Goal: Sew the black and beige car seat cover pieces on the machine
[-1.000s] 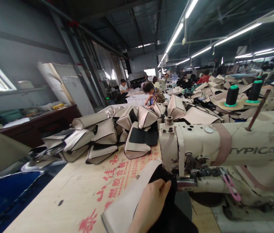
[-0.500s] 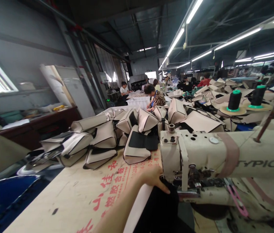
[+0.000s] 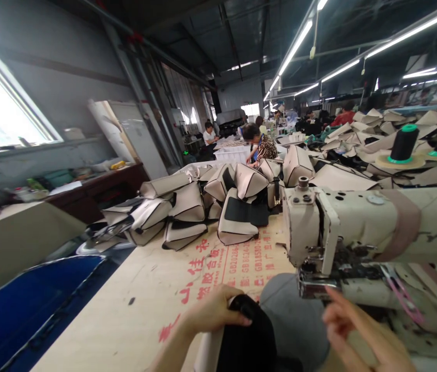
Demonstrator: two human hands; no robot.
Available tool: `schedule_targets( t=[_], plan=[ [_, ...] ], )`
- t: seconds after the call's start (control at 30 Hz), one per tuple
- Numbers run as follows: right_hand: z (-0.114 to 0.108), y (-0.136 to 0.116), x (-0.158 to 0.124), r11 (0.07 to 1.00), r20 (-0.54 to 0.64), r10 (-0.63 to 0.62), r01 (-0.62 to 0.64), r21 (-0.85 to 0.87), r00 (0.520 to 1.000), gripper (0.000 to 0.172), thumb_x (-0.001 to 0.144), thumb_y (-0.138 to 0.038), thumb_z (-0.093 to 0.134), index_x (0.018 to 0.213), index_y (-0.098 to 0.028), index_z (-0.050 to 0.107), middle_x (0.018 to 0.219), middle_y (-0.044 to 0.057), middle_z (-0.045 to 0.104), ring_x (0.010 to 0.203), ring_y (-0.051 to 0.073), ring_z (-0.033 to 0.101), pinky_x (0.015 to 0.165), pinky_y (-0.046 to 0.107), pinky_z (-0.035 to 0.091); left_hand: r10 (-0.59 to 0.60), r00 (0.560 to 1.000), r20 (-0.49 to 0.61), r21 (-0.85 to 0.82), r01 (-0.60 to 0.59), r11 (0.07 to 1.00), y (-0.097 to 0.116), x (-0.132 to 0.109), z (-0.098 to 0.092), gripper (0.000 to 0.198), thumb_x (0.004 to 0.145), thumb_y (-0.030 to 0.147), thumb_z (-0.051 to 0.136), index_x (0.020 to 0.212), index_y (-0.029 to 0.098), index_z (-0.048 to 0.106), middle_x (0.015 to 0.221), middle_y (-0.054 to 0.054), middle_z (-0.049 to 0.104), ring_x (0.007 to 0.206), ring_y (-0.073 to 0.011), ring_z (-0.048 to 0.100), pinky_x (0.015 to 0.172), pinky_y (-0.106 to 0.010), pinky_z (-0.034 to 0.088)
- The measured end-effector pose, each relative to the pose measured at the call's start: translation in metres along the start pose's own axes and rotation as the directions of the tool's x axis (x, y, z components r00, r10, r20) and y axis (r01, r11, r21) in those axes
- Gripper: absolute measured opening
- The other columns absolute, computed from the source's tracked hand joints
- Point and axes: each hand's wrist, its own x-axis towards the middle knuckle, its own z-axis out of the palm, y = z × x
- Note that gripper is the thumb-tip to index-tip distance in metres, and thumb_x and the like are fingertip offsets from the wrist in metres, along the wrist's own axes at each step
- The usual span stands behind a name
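Observation:
My left hand (image 3: 218,310) grips the edge of a bag piece (image 3: 249,336), black on the side facing me and beige at its left edge; its lower part runs out of view. The thumb lies over the black edge and the fingers go behind it. My right hand (image 3: 358,330) is slightly blurred at the lower right, index finger stretched out, with nothing seen in it. That fingertip is close to the front end of the bed arm on the sewing machine (image 3: 342,222). A grey rounded shape (image 3: 296,315) shows below the machine head, between my hands.
Beige bags with black edging (image 3: 187,201) are heaped at the back of the plywood table (image 3: 125,320). Black thread spools (image 3: 404,143) stand behind the machine. A blue-lined bin (image 3: 36,310) is at the left. Beyond the heap, a person (image 3: 267,147) bends over work.
My left hand and the bag piece have come away from the machine, down towards me. My right hand has come into view at the lower right. The camera view has shifted left.

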Motion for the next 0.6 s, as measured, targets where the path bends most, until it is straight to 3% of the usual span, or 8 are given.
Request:
schedule_targets(
  t=[0.1,0.17,0.23,0.3,0.33,0.43,0.53,0.6],
  plan=[
    [0.038,-0.015,0.022,0.985,0.021,0.036,-0.039,0.166,0.999,0.036,0.089,-0.033,0.047,0.121,-0.019,0.039,0.09,0.005,0.06,0.067,0.012,0.06,0.061,0.021,0.052,-0.001,1.0,-0.022,-0.03,0.0,1.0,0.001,-0.005,0.002,0.026,0.066,0.034,0.07,0.085,0.017,0.07,0.077,0.001,0.068,0.072,-0.0144,0.058,0.064,-0.018,0.042],
    [0.058,-0.024,0.031,0.955,-0.08,0.123,-0.096,0.281,0.989,0.025,0.092,-0.03,0.041,0.115,-0.019,0.04,0.085,0.004,0.059,0.064,0.012,0.058,0.057,0.02,0.05,-0.011,1.0,-0.017,-0.038,0.01,0.999,0.001,-0.007,0.003,0.026,0.067,0.035,0.069,0.085,0.017,0.07,0.077,0.001,0.068,0.072,-0.0146,0.058,0.065,-0.019,0.042],
    [0.067,-0.023,0.033,0.963,-0.17,0.125,-0.079,0.256,0.977,0.018,0.093,-0.026,0.039,0.108,-0.019,0.044,0.079,0.003,0.058,0.062,0.012,0.057,0.055,0.02,0.048,-0.027,1.0,-0.015,-0.006,0.027,1.0,0.002,-0.001,0.004,0.026,0.067,0.036,0.068,0.086,0.018,0.069,0.078,0.002,0.068,0.073,-0.0148,0.058,0.065,-0.019,0.042],
    [0.062,-0.013,0.033,0.996,-0.13,-0.056,0.065,0.066,0.99,0.012,0.092,-0.023,0.041,0.1,-0.018,0.05,0.071,0.001,0.057,0.059,0.012,0.056,0.055,0.02,0.045,-0.03,0.999,-0.043,0.053,0.032,0.998,0.005,0.01,0.007,0.028,0.065,0.036,0.069,0.088,0.019,0.068,0.081,0.002,0.067,0.077,-0.0154,0.058,0.067,-0.019,0.042],
    [0.054,-0.006,0.033,0.984,-0.044,-0.176,0.174,-0.046,0.983,0.01,0.091,-0.021,0.044,0.095,-0.018,0.052,0.068,0.001,0.057,0.057,0.012,0.056,0.055,0.021,0.044,-0.023,0.998,-0.055,0.076,0.027,0.997,0.006,0.015,0.008,0.03,0.064,0.036,0.07,0.09,0.019,0.067,0.082,0.003,0.067,0.079,-0.0156,0.057,0.069,-0.019,0.041],
    [0.017,0.01,0.036,0.863,0.228,-0.403,0.451,-0.229,0.886,0.011,0.089,-0.019,0.047,0.09,-0.018,0.058,0.067,0.001,0.059,0.057,0.013,0.057,0.057,0.023,0.045,-0.027,1.0,-0.016,0.116,0.028,0.993,0.01,0.019,0.011,0.031,0.063,0.035,0.069,0.091,0.022,0.067,0.082,0.004,0.066,0.08,-0.0155,0.057,0.068,-0.019,0.041],
    [-0.01,0.01,0.034,0.8,0.17,-0.465,0.494,-0.341,0.869,0.022,0.085,-0.02,0.051,0.107,-0.018,0.057,0.084,0.004,0.066,0.073,0.016,0.064,0.065,0.022,0.05,-0.112,0.993,0.033,0.214,0.103,0.971,0.012,-0.009,0.012,0.027,0.061,0.033,0.069,0.087,0.025,0.069,0.078,0.006,0.067,0.075,-0.0157,0.058,0.064,-0.02,0.042],
    [-0.004,0.006,0.025,0.773,0.111,-0.505,0.506,-0.383,0.856,0.027,0.085,-0.021,0.05,0.111,-0.02,0.057,0.088,0.004,0.067,0.068,0.013,0.065,0.06,0.017,0.051,-0.182,0.983,-0.032,0.287,0.184,0.94,0.015,-0.038,0.015,0.023,0.062,0.034,0.066,0.084,0.028,0.069,0.079,0.006,0.068,0.075,-0.0165,0.059,0.062,-0.021,0.042]
  ],
)
